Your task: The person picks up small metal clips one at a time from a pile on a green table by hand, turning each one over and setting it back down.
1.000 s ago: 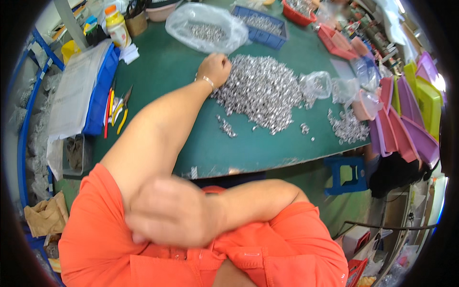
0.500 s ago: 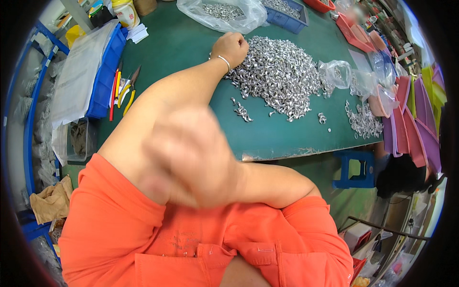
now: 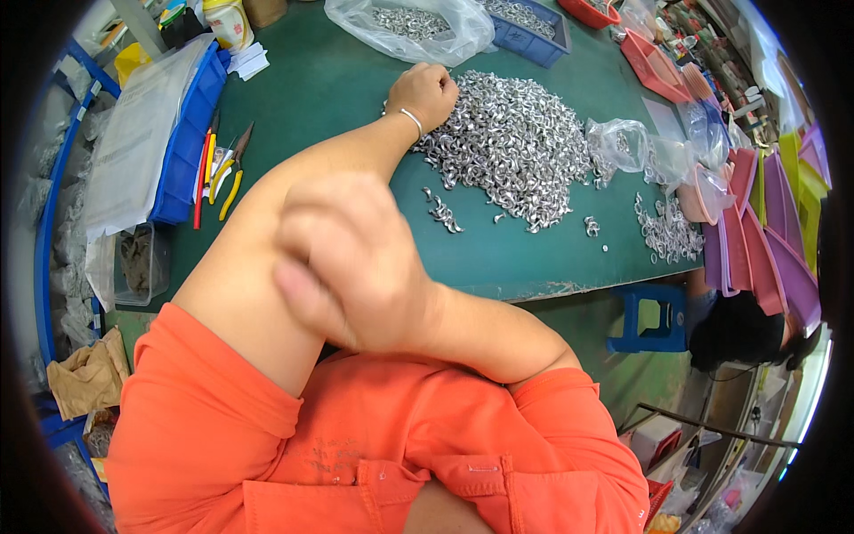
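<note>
- Nearest us, one blurred right hand (image 3: pixel 351 258) is clenched above the left forearm; we cannot tell whether it holds anything.
- On the green, flat surface (image 3: pixel 311 93) we count two little clusters of curved, silver metal pieces, one left (image 3: pixel 446 216), one right (image 3: pixel 592 226).
- At left we see one pair of yellow-handled pliers (image 3: pixel 233 191).
- Farther out, one big heap of the same silver pieces (image 3: pixel 507 147) lies mid-surface.
- One left hand (image 3: pixel 424 93), wearing one bracelet (image 3: pixel 412 120), is curled into a fist at the heap's left edge; its contents we cannot tell.
- Farthest, one large clear plastic bag (image 3: pixel 464 40) and one blue plastic box (image 3: pixel 523 46) hold silver pieces.
</note>
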Demonstrator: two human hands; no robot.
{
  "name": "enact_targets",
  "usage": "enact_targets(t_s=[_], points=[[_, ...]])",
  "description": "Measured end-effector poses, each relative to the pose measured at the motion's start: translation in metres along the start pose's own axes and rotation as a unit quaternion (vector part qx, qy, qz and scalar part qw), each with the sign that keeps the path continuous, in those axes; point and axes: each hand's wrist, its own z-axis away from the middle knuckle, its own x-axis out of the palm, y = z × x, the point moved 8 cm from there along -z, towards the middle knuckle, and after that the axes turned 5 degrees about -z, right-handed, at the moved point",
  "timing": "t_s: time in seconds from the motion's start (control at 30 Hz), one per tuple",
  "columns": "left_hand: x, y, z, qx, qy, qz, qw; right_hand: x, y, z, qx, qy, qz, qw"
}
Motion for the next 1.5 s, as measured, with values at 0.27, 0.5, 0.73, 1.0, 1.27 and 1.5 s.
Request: enact_targets(t_s=[0.27, 0.5, 0.73, 1.0, 1.27, 1.5], points=[[-0.004, -0.004, 0.0, -0.029, -0.042, -0.004, 0.999, 0.011, -0.055, 0.018, -0.079, -0.077, -0.092, 0.99], [-0.001, -0.005, -0.001, 0.001, 0.004, 0.007, 1.0, 0.005, -0.026, 0.012, -0.014, 0.004, -0.026, 1.0], [-0.002, -0.006, 0.0, 0.0, 0.007, 0.005, 1.0, 0.002, -0.034, 0.021, -0.032, -0.025, -0.036, 0.999], [0.0, -0.01, -0.002, -0.003, -0.011, 0.0, 1.0, 0.004, -0.032, 0.011, -0.085, -0.032, -0.066, 0.994], [-0.001, -0.008, -0.002, -0.004, -0.016, 0.006, 1.0, -0.006, -0.029, 0.002, -0.091, 0.051, -0.063, 0.993], [-0.003, -0.002, 0.001, -0.004, -0.034, -0.009, 0.999, 0.005, -0.02, 0.039, -0.065, -0.077, -0.057, 0.993]])
